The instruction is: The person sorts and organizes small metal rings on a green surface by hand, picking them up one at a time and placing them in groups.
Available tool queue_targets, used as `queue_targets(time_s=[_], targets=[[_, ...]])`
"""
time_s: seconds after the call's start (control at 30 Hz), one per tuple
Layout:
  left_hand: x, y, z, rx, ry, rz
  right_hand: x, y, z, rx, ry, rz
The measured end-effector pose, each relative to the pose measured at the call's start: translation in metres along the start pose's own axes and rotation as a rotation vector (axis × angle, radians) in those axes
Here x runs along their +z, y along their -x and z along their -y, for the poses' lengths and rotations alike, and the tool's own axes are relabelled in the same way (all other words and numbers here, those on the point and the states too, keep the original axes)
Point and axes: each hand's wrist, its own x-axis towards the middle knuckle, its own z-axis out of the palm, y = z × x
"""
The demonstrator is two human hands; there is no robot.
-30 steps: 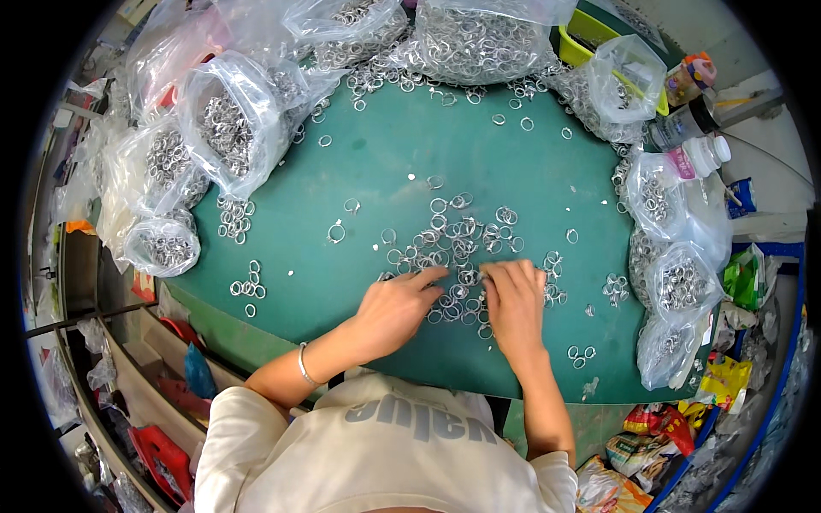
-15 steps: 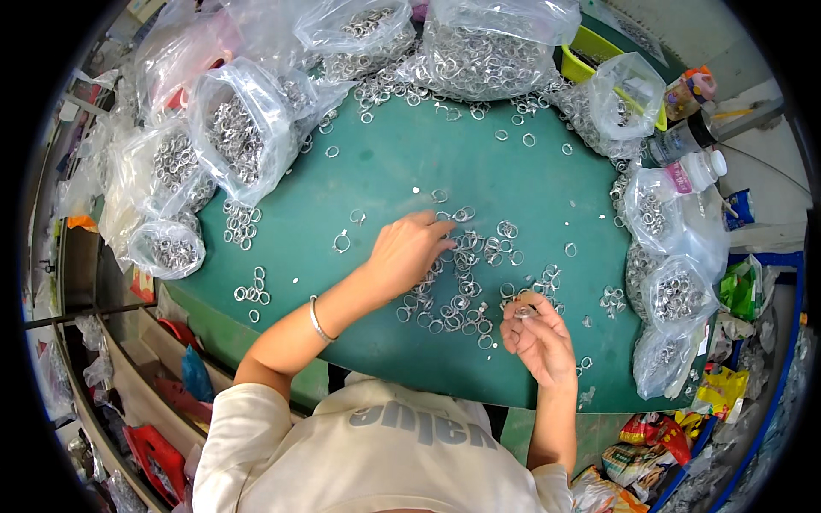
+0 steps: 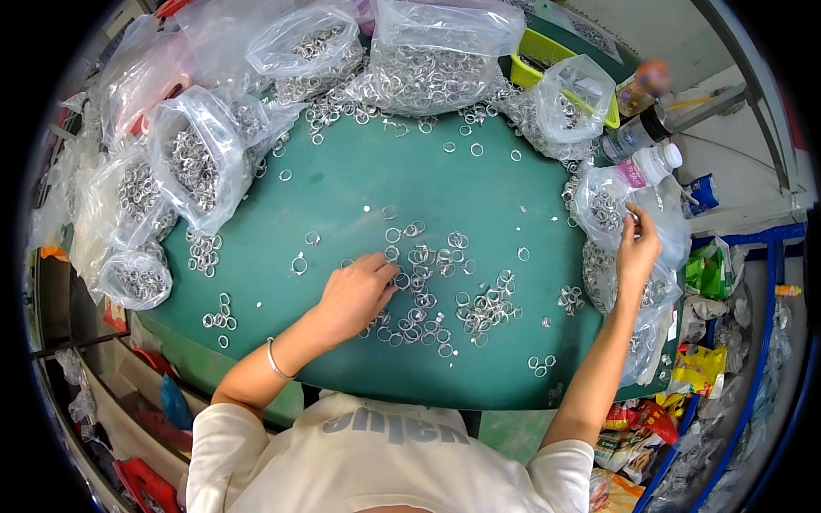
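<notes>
Loose metal rings [image 3: 425, 299] lie scattered mid-table on the green tabletop [image 3: 359, 179]. At their nine o'clock, the left hand [image 3: 352, 297] curls its fingers down among them; whether it pinches one is hidden. At three o'clock the right hand [image 3: 639, 248] is half-curled beside a clear bag of rings [image 3: 603, 209]; its grasp is unclear. The step looks like sorting; next calls for a light fingertip pinch.

On my feed I see a loose off-white shirt [image 3: 368, 479] with short sleeves [image 3: 229, 438] and thick grey lettering [image 3: 395, 427] across its front. I also make out a thin silvery bangle [image 3: 273, 361] around the left wrist [image 3: 301, 340].
</notes>
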Motion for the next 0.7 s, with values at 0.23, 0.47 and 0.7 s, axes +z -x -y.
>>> queue_targets(time_s=[0.23, 0.47, 0.7], targets=[[-0.006, 0.017, 0.002, -0.085, 0.091, -0.059, -0.052, 0.051, 0.011, 0.105, -0.134, -0.138], [-0.012, 0.015, 0.007, -0.08, 0.142, -0.032, -0.083, 0.071, -0.01, -0.072, 0.442, -0.044], [0.0, -0.009, 0.018, -0.11, -0.06, -0.098, 0.021, 0.123, 0.141, -0.381, -0.276, 0.636]])
